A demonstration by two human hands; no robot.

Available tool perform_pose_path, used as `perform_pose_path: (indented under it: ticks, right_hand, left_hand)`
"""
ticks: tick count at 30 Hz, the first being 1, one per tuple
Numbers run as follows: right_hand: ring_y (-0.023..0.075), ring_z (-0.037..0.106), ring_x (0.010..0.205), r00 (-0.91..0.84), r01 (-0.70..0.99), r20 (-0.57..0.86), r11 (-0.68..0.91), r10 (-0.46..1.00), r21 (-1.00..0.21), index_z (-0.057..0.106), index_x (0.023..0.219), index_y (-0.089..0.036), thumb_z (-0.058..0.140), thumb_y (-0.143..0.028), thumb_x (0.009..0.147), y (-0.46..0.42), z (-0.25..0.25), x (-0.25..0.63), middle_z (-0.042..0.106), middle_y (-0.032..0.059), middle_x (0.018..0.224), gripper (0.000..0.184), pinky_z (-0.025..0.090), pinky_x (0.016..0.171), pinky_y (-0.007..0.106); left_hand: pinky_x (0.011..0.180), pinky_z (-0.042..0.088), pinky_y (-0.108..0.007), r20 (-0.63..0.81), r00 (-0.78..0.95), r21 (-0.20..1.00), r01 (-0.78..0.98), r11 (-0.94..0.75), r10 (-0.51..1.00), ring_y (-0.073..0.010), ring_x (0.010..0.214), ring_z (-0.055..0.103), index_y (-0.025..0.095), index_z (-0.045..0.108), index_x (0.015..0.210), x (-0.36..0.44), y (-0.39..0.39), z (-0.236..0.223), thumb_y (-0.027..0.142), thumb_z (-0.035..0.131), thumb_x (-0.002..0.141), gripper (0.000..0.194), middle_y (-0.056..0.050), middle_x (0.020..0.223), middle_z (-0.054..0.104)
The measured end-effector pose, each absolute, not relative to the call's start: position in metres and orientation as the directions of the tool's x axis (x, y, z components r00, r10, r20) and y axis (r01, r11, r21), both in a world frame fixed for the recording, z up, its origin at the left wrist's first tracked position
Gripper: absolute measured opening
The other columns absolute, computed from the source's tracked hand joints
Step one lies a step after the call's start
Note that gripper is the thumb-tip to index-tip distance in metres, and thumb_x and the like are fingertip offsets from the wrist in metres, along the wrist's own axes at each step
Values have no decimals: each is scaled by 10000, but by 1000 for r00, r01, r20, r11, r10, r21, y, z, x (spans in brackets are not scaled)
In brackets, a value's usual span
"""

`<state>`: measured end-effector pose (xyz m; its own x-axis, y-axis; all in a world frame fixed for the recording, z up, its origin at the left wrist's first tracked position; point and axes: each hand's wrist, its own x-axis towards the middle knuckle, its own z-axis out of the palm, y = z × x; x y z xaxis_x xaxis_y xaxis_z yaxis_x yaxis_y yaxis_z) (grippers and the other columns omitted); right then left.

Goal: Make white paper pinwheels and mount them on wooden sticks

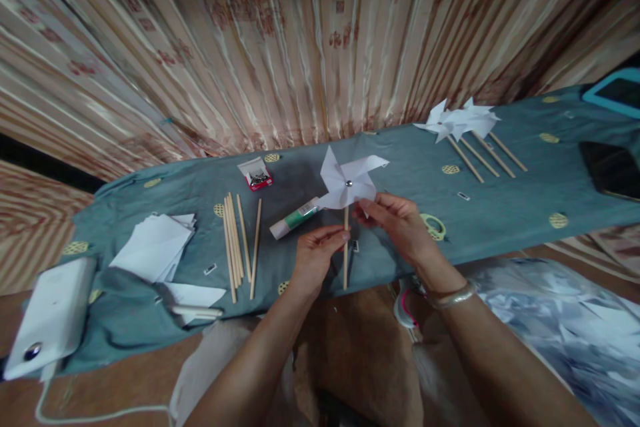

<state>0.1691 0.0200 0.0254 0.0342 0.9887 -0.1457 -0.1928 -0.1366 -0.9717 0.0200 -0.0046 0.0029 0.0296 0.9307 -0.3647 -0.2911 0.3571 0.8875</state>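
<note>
A white paper pinwheel (344, 192) with a shiny pin at its centre is held upright over the cloth. My left hand (316, 253) is closed around its wooden stick (346, 273), below the paper. At the lower right blade, the fingers of my right hand (397, 220) pinch the paper. Behind my left hand lies a green and white glue stick (296, 217). A small red and white box of metal pins (259, 177) stands open farther back. Several loose wooden sticks (235, 240) rest to the left.
Finished pinwheels (457, 125) lie together at the back right. Yellow-green scissors (434, 227) are partly behind my right hand. White paper sheets (153, 247) and a white power bank (55, 310) with a cable are on the left. A dark phone (613, 167) lies far right.
</note>
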Motion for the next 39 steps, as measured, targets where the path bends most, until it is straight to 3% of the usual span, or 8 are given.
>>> perform_pose_path:
  ticks: [12,27,32,39]
  right_hand:
    - [100,512,517,35,-135,-73,-68,997,-989,662,550,-189,788,-557,624,18,25,172,600,-17,532,396,419,533,239]
    - [100,494,518,-72,-33,-12,-14,997,-999,664,567,-192,736,-529,713,12,25,162,653,-1,582,374,415,537,260]
    - [97,463,498,-98,33,16,20,995,-999,664,555,-196,746,-484,719,11,28,159,610,-15,533,342,381,526,261]
    - [87,392,451,-23,8,5,6,1000,-1000,632,514,-196,729,-580,696,8,35,172,578,-9,495,436,305,450,251]
  left_hand:
    - [654,468,-232,-356,14,889,-302,343,935,-110,631,584,168,780,702,20,-4,1,284,842,534,213,-27,695,728]
    - [700,489,-259,-339,57,883,-324,339,939,-118,636,597,176,785,731,20,-5,2,296,846,538,235,-30,719,737]
    - [711,494,-258,-336,55,887,-316,336,940,-131,673,616,176,784,725,20,-5,4,299,834,555,215,-36,738,745]
    - [656,483,-257,-356,13,894,-287,344,934,-122,614,585,168,782,715,19,-3,1,304,838,543,226,-34,694,725]
